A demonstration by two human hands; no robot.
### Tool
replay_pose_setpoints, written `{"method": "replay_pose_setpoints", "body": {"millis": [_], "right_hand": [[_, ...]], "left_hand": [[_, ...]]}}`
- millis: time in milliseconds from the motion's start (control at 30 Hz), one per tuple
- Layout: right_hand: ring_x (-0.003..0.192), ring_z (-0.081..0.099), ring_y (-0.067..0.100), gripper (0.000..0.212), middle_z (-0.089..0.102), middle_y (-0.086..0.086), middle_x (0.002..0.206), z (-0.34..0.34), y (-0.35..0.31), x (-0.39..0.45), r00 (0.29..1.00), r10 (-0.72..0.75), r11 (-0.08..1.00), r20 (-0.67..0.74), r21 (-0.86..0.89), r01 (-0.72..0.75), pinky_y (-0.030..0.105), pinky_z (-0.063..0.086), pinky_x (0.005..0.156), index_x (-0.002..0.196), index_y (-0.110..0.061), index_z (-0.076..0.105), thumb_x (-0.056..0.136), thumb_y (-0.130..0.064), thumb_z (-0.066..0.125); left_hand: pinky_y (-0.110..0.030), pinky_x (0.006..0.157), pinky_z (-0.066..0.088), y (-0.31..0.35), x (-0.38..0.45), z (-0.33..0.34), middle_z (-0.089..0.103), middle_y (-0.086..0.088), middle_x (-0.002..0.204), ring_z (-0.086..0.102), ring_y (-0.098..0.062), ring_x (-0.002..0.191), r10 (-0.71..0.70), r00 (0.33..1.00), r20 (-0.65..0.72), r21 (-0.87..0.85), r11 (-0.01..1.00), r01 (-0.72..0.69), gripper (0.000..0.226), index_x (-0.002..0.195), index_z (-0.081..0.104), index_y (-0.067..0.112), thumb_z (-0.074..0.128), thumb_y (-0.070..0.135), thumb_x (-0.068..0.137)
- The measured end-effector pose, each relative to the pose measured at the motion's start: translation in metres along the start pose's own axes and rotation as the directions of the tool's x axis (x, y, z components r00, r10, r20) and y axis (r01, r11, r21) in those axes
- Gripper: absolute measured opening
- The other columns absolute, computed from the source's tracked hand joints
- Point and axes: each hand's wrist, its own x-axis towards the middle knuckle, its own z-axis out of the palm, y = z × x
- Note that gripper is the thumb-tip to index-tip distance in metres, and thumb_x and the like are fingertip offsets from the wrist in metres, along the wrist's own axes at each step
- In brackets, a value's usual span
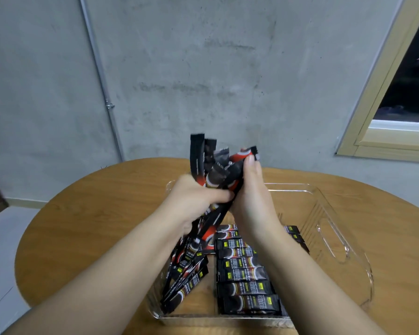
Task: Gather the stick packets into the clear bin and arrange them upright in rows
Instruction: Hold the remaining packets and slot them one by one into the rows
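Both hands clamp one bundle of stick packets [218, 175] above the clear bin [331, 228]: left hand [191, 199] fisted round its middle, right hand [249, 197] pressing the side, thumb near the tips. Below the grip, inside the bin, about eight packets lie stacked flat [246, 274]; beside them roughly five lean tilted [186, 279]. The bin sits on the one round wooden table [94, 213]

Packets [246, 274] lie in the bin [336, 238] on the table [94, 213].
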Motion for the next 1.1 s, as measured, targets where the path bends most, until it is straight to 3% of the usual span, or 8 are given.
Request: {"method": "replay_pose_setpoints", "body": {"millis": [133, 333, 433, 500, 567, 700, 867, 1100], "right_hand": [[0.116, 0.059, 0.025, 0.065, 0.06, 0.002, 0.129, -0.014, 0.045, -0.028, 0.993, 0.11, 0.994, -0.031, -0.026, -0.111, 0.057, 0.04, 0.102, 0.134, -0.038, 0.035, 0.077, -0.067, 0.049], [0.109, 0.062, 0.015, 0.029, 0.063, -0.009, 0.116, -0.029, 0.073, -0.058, 0.978, 0.182, 0.976, -0.106, -0.098, -0.192, 0.047, 0.043, 0.102, 0.116, -0.06, 0.038, 0.096, -0.041, 0.044], [0.11, 0.062, 0.02, 0.027, 0.067, -0.007, 0.114, -0.03, 0.074, -0.061, 0.964, 0.25, 0.968, -0.091, -0.003, -0.252, 0.051, 0.042, 0.103, 0.106, -0.051, 0.054, 0.1, -0.028, 0.042], [0.109, 0.063, 0.021, 0.015, 0.068, -0.006, 0.111, -0.03, 0.073, -0.063, 0.954, 0.284, 0.959, -0.097, 0.034, -0.282, 0.05, 0.043, 0.102, 0.107, -0.04, 0.055, 0.097, -0.037, 0.044], [0.106, 0.064, 0.021, 0.032, 0.068, -0.005, 0.107, -0.03, 0.072, -0.065, 0.945, 0.312, 0.95, -0.096, 0.048, -0.308, 0.044, 0.047, 0.098, 0.108, -0.033, 0.053, 0.085, -0.054, 0.051], [0.091, 0.067, 0.015, 0.056, 0.067, 0.001, 0.103, -0.029, 0.074, -0.065, 0.945, 0.31, 0.949, -0.104, -0.015, -0.314, 0.035, 0.052, 0.084, 0.105, -0.028, 0.05, 0.061, -0.06, 0.065], [0.071, 0.064, 0.015, 0.032, 0.066, 0.0, 0.082, -0.025, 0.08, -0.065, 0.914, 0.361, 0.932, -0.186, 0.042, -0.359, 0.03, 0.048, 0.069, 0.1, -0.02, 0.05, 0.081, -0.034, 0.071], [0.086, 0.069, 0.021, 0.047, 0.069, 0.01, 0.104, -0.026, 0.084, -0.064, 0.898, 0.4, 0.913, -0.184, 0.166, -0.373, 0.039, 0.052, 0.083, 0.106, -0.02, 0.05, 0.075, -0.048, 0.073]], "left_hand": [[-0.037, 0.075, 0.058, -0.047, -0.02, 0.001, 0.075, -0.01, 0.081, 0.071, -0.03, 0.081, -0.142, 0.99, 0.02, 0.023, 0.99, 0.142, 0.021, 0.087, 0.075, 0.008, 0.074, -0.006, 0.072], [-0.039, 0.085, 0.055, -0.093, -0.037, -0.001, 0.075, 0.004, 0.082, 0.072, -0.016, 0.081, -0.199, 0.98, -0.01, 0.116, 0.973, 0.199, 0.031, 0.091, 0.075, 0.019, 0.077, -0.002, 0.068], [-0.031, 0.079, 0.055, -0.102, -0.039, -0.003, 0.075, 0.007, 0.083, 0.071, -0.011, 0.08, -0.16, 0.987, -0.019, 0.139, 0.977, 0.162, 0.036, 0.094, 0.074, 0.022, 0.077, -0.003, 0.068], [-0.02, 0.07, 0.052, -0.104, -0.039, -0.003, 0.074, 0.013, 0.083, 0.07, -0.004, 0.078, -0.115, 0.993, -0.017, 0.17, 0.979, 0.116, 0.039, 0.093, 0.073, 0.025, 0.078, -0.003, 0.068], [-0.012, 0.065, 0.047, -0.107, -0.038, -0.002, 0.073, 0.019, 0.082, 0.067, 0.003, 0.076, -0.062, 0.998, -0.003, 0.216, 0.975, 0.061, 0.044, 0.09, 0.071, 0.031, 0.076, -0.006, 0.067], [-0.021, 0.075, 0.05, -0.119, -0.036, -0.001, 0.071, 0.018, 0.092, 0.066, 0.004, 0.083, 0.01, 1.0, 0.022, 0.35, 0.937, -0.017, 0.048, 0.103, 0.065, 0.033, 0.079, 0.009, 0.064], [-0.021, 0.08, 0.049, -0.128, -0.041, -0.001, 0.063, 0.033, 0.099, 0.062, 0.007, 0.091, 0.088, 0.996, -0.024, 0.407, 0.91, -0.071, 0.072, 0.118, 0.042, 0.046, 0.083, 0.025, 0.062], [-0.033, 0.09, 0.051, -0.13, -0.038, -0.004, 0.066, 0.025, 0.106, 0.063, 0.005, 0.098, 0.103, 0.994, 0.04, 0.387, 0.916, -0.111, 0.062, 0.118, 0.052, 0.04, 0.07, 0.044, 0.059]]}}
